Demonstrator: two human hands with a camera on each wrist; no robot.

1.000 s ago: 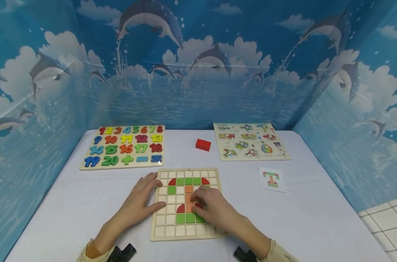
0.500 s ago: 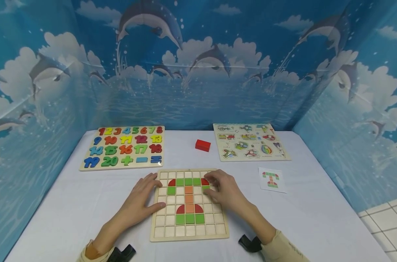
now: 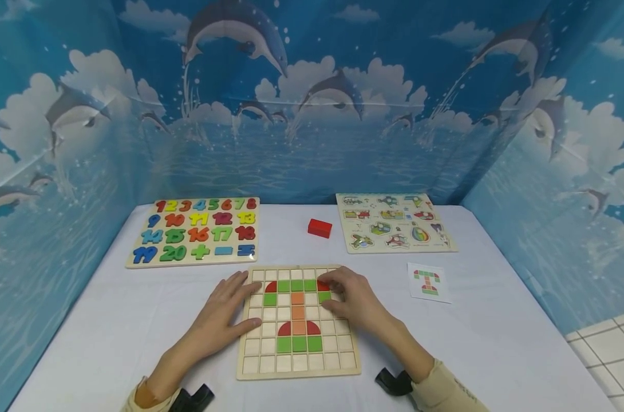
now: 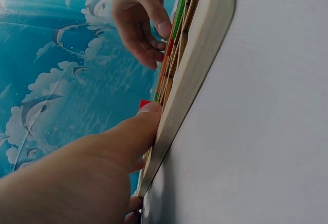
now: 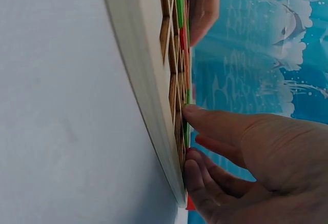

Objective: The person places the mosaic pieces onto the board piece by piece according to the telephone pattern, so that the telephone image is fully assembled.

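Observation:
A wooden grid board [image 3: 250,369] lies on the table, with green, red and orange tiles set in a T-like figure. My left hand [image 3: 222,309] rests along its left edge, thumb and index finger reaching onto the rim and outer squares. At the upper right of the figure is my right hand [image 3: 355,300]. Its fingertips touch the rounded red tile [image 3: 323,286], while the thumb is at the green square tile [image 3: 324,297] below. In the right wrist view that thumb [image 5: 200,115] meets the board's surface; thumb and fingers stand apart.
A number puzzle board [image 3: 193,264] lies at the back left, and a picture puzzle board [image 3: 374,248] at the back right. Between them sits a red block [image 3: 319,228]. To the right lies a white card [image 3: 429,283] printed with a T figure.
My right hand has moved from the lower red tile up to the figure's upper right tiles, uncovering the lower part. My left index finger reaches slightly farther over the board.

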